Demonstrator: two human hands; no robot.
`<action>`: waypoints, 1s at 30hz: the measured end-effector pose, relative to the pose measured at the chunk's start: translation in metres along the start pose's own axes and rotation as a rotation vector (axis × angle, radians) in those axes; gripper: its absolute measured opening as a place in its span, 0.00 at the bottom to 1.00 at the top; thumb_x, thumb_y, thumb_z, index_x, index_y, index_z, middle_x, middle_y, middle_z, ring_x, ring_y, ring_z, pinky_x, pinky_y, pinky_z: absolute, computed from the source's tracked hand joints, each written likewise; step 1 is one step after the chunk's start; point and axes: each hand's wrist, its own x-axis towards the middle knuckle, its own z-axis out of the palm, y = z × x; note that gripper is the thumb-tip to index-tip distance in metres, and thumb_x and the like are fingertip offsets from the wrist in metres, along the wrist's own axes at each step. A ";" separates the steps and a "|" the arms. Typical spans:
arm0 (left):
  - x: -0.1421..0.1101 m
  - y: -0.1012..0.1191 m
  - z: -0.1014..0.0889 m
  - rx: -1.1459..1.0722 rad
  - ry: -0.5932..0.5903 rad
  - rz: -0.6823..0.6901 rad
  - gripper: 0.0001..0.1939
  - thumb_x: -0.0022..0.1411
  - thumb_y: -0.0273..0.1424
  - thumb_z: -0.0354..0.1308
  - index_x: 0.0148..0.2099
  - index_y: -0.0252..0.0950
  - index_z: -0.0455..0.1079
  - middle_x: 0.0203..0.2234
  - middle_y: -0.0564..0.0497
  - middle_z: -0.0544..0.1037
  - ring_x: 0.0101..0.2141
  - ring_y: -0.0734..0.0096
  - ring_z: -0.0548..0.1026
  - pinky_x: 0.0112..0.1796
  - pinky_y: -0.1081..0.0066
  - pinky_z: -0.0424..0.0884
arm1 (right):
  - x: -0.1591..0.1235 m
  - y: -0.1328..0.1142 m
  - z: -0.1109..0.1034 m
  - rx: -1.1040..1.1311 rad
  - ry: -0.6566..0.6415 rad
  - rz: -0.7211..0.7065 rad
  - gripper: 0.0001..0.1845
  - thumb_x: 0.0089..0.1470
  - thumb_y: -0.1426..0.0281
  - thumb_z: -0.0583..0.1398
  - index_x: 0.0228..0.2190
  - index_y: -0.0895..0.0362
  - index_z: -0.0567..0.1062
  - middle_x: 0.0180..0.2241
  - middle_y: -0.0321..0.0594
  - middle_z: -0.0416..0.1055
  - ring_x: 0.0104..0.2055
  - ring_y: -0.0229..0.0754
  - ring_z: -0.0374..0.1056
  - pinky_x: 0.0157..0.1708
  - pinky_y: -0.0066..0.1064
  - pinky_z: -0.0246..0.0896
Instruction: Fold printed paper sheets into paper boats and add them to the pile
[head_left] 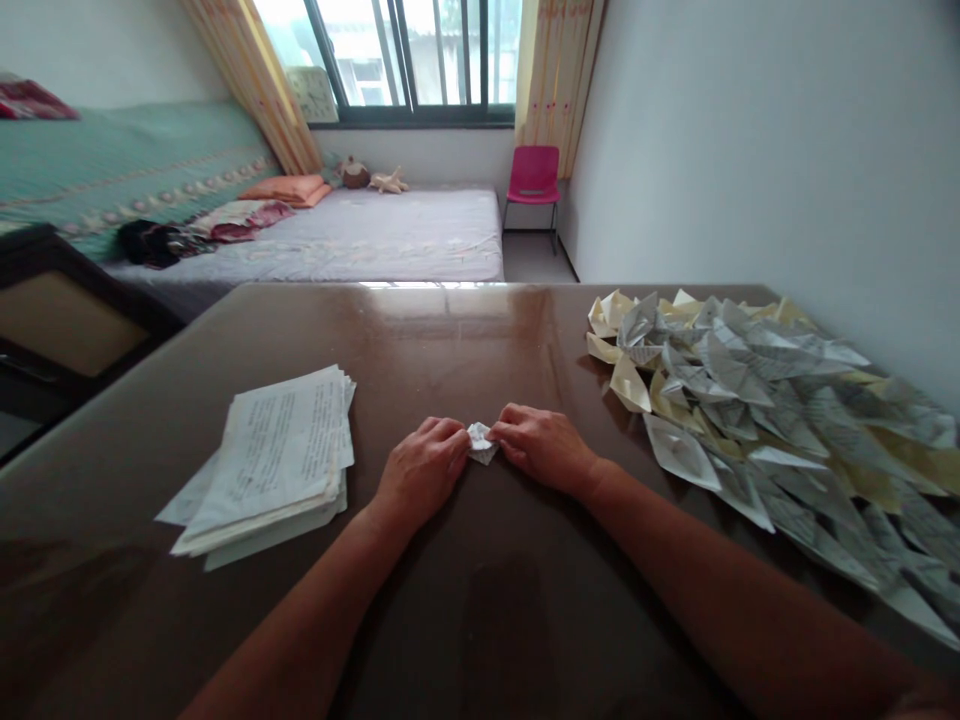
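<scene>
A small folded piece of printed paper [481, 443] lies on the dark brown table [465, 340] between my hands. My left hand [422, 468] has its fingers curled and pinches the paper's left side. My right hand [541, 446] is closed on the paper's right side. Most of the paper is hidden under my fingers. A stack of printed sheets [279, 458] lies to the left of my left hand. A big heap of folded paper boats [757, 400] covers the table to the right of my right hand.
A white wall runs along the table's right side. Beyond the table's far edge are a bed [360, 235] with pillows, a pink chair [533, 178] and a window with curtains. A dark piece of furniture [52, 310] stands at the left.
</scene>
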 end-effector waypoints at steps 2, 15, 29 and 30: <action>-0.001 0.001 -0.004 0.063 -0.017 0.030 0.09 0.67 0.30 0.48 0.38 0.38 0.70 0.38 0.48 0.75 0.42 0.65 0.70 0.40 0.67 0.69 | -0.001 0.001 -0.003 -0.017 -0.010 -0.029 0.12 0.58 0.72 0.55 0.41 0.50 0.76 0.39 0.41 0.70 0.39 0.41 0.65 0.35 0.29 0.57; -0.003 0.016 0.006 0.156 -0.021 0.088 0.11 0.66 0.28 0.49 0.47 0.34 0.70 0.40 0.45 0.74 0.42 0.61 0.69 0.43 0.63 0.71 | 0.002 0.009 0.015 0.140 0.081 -0.044 0.17 0.59 0.57 0.56 0.47 0.49 0.74 0.40 0.40 0.70 0.43 0.40 0.65 0.40 0.31 0.60; -0.007 0.034 0.010 0.349 -0.092 0.018 0.22 0.68 0.33 0.47 0.60 0.27 0.62 0.56 0.37 0.68 0.52 0.53 0.66 0.45 0.57 0.67 | -0.002 -0.020 0.012 -0.235 0.006 -0.033 0.20 0.62 0.67 0.52 0.55 0.57 0.64 0.46 0.50 0.67 0.48 0.51 0.60 0.39 0.39 0.60; -0.006 0.034 0.010 0.355 -0.092 0.006 0.23 0.67 0.34 0.48 0.61 0.27 0.61 0.57 0.38 0.67 0.52 0.53 0.66 0.45 0.57 0.67 | -0.002 -0.023 0.012 -0.249 0.004 -0.021 0.21 0.63 0.67 0.52 0.56 0.58 0.63 0.47 0.51 0.67 0.48 0.51 0.60 0.40 0.40 0.60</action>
